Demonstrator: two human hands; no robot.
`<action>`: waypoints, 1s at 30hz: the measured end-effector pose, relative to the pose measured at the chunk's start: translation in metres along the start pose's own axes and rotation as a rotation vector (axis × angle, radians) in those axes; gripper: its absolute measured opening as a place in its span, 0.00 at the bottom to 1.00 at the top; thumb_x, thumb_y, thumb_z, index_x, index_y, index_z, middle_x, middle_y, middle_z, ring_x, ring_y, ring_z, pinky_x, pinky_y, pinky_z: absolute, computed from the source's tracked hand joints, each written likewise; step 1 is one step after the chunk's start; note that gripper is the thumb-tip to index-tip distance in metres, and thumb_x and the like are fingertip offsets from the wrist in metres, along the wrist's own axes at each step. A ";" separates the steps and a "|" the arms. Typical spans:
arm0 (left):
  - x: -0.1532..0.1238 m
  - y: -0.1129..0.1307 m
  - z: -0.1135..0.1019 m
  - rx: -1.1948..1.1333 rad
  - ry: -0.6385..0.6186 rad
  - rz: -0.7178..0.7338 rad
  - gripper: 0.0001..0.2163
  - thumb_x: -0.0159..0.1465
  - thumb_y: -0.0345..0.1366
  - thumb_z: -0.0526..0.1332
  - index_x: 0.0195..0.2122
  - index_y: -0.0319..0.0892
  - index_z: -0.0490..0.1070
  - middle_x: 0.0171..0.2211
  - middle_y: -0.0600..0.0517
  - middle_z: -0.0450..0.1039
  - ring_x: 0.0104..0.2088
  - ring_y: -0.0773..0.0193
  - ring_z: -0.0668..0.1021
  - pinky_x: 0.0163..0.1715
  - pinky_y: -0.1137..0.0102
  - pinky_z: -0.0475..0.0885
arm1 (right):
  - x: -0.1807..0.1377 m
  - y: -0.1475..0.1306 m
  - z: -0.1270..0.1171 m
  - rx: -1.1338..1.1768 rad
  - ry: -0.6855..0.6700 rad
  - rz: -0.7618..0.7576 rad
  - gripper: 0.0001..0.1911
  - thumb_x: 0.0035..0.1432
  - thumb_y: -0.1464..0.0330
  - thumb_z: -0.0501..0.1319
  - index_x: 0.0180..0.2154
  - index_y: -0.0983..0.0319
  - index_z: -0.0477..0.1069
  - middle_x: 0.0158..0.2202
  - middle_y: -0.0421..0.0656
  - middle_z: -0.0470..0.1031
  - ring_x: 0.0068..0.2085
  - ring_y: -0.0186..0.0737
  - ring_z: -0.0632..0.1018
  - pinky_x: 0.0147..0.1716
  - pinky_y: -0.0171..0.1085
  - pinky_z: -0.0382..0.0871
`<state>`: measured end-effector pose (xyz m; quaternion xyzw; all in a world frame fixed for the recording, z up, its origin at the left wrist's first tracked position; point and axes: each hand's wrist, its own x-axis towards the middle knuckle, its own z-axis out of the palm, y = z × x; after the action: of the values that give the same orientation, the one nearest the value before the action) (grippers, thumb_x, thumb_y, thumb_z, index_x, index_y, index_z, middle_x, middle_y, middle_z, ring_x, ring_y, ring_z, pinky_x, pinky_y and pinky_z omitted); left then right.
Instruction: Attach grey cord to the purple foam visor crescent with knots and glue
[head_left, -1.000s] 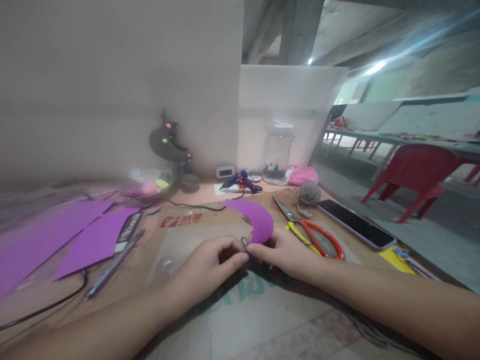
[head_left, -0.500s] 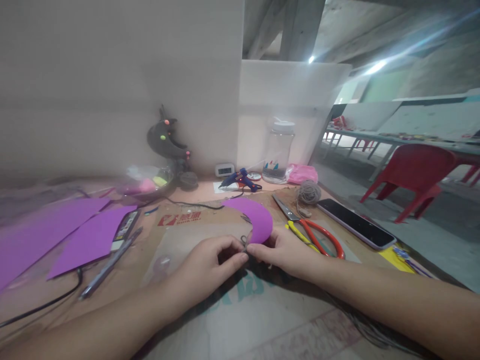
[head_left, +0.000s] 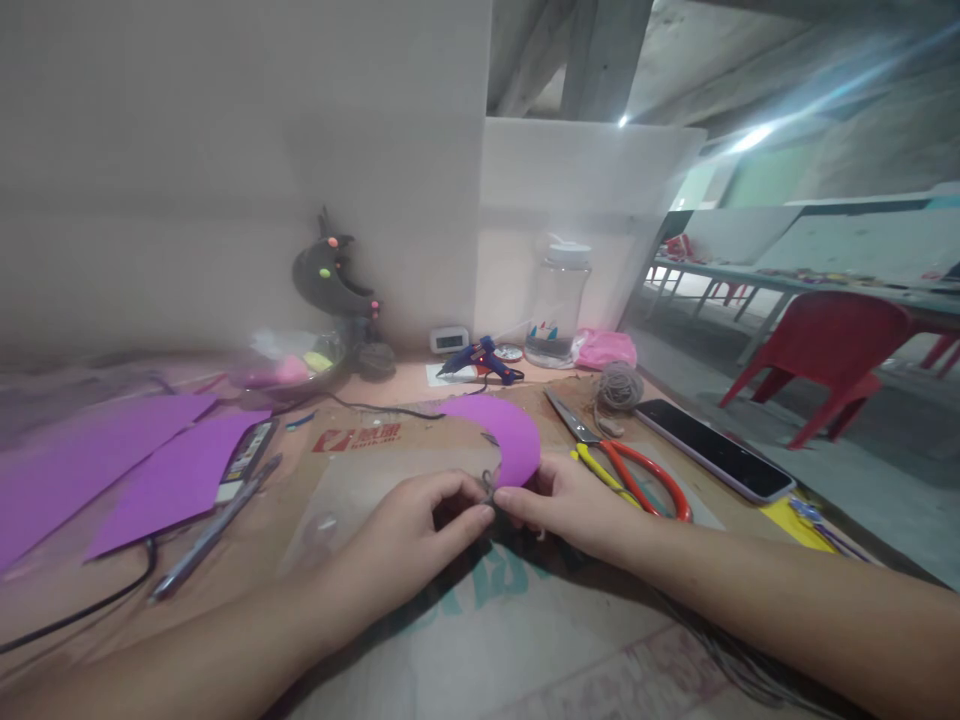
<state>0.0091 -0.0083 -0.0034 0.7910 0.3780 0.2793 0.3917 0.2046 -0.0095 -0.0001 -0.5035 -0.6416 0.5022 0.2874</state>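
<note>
Far side: clear bottle [head_left: 561,300], white-lidded; pink bundle [head_left: 606,348] just right of it; small white clock [head_left: 449,340] to left. Right: phone [head_left: 716,450], screen dark. Far right: red chair [head_left: 832,340].

Vivid purple on the crescent [head_left: 519,440], plain grey on the string [head_left: 487,480] and yarn ball [head_left: 619,386]! Orange and yellow handles [head_left: 621,467] on the scissors [head_left: 598,440], dark blue glue gun [head_left: 480,356], red lettering [head_left: 358,438] across brown cardboard [head_left: 426,432], a red chair [head_left: 832,340]!

Pinkish tabletop [head_left: 259,525]; on it, brown cardboard [head_left: 427,430], purple sheets [head_left: 172,480], pen [head_left: 215,527], lidded clear jar [head_left: 559,300]
</note>
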 end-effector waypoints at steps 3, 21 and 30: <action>0.000 0.000 0.000 -0.003 -0.002 -0.008 0.07 0.65 0.38 0.57 0.34 0.42 0.72 0.32 0.54 0.76 0.33 0.65 0.74 0.36 0.72 0.68 | -0.001 -0.002 -0.001 -0.016 0.012 -0.016 0.11 0.53 0.62 0.62 0.32 0.63 0.67 0.23 0.36 0.68 0.24 0.28 0.70 0.20 0.27 0.64; 0.002 -0.008 0.000 -0.229 -0.003 -0.092 0.09 0.64 0.42 0.58 0.35 0.41 0.71 0.32 0.53 0.73 0.31 0.67 0.72 0.32 0.73 0.65 | 0.001 0.006 -0.003 -0.021 0.000 -0.076 0.16 0.53 0.56 0.62 0.29 0.63 0.68 0.21 0.36 0.66 0.22 0.29 0.68 0.20 0.29 0.62; 0.001 -0.011 0.001 -0.249 0.018 -0.087 0.11 0.65 0.44 0.57 0.39 0.42 0.71 0.34 0.52 0.74 0.33 0.66 0.73 0.32 0.73 0.65 | 0.000 0.008 -0.003 -0.049 0.085 -0.068 0.14 0.54 0.58 0.62 0.29 0.64 0.68 0.20 0.36 0.65 0.21 0.28 0.67 0.19 0.29 0.60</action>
<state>0.0067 -0.0032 -0.0127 0.7166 0.3779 0.3141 0.4950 0.2102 -0.0085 -0.0069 -0.5091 -0.6576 0.4547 0.3188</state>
